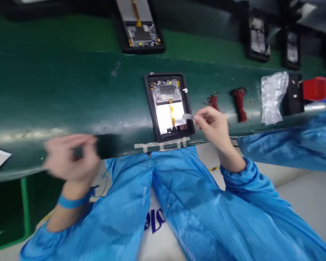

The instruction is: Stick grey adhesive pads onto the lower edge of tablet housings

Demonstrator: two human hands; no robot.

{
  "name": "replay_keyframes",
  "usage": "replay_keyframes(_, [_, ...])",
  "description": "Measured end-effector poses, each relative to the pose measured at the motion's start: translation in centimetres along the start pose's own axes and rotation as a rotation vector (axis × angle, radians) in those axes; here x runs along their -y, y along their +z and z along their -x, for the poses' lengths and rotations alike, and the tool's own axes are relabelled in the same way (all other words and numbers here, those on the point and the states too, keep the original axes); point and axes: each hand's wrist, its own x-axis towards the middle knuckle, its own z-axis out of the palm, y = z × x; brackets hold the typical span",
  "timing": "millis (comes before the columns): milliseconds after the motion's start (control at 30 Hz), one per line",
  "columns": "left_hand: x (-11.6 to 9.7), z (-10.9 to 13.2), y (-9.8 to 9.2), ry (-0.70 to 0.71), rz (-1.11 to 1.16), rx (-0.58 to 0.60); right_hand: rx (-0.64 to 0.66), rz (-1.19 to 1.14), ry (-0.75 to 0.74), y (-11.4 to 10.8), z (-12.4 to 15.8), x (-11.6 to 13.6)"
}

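Observation:
My right hand (213,125) pinches a small thin pale strip (188,116) between thumb and fingertips. The strip reaches over the right edge of an opened tablet-like device (168,108) in a black frame. Inside that device are a circuit board, a bright white-silver area and an orange flat cable (172,113). My left hand (73,156) is well apart, over the bench's near edge at left, smeared by motion. Its thumb and forefinger appear to meet in a loop; anything between them cannot be made out. A blue band circles the left wrist.
Another opened device (142,36) lies farther back on the green bench (70,83). Bundles of dark red wires (239,104), a silvery bag (273,98) and a red bin (315,88) stand at right. Several framed devices line the back right. A blue sleeve (288,145) shows at right.

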Motion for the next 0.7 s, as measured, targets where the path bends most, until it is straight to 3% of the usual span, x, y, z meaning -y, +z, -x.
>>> replay_keyframes(100, [-2.5,-0.4,7.2,0.311,0.038,0.161,0.230,-0.096,0.119,1.7,0.6,-1.0])
replay_keyframes(200, [-4.2,-1.0,10.9,0.530,0.073,0.315,0.398,-0.020,0.096,2.8,0.7,-1.2])
replay_keyframes(367, [-5.1,-1.4,11.6,0.567,0.062,0.387,0.437,0.205,0.027,3.5,-0.3,-0.7])
replay_keyframes(700, [-5.5,-1.1,12.1,0.658,0.074,0.439,0.453,0.284,0.025,4.2,-0.9,-0.6])
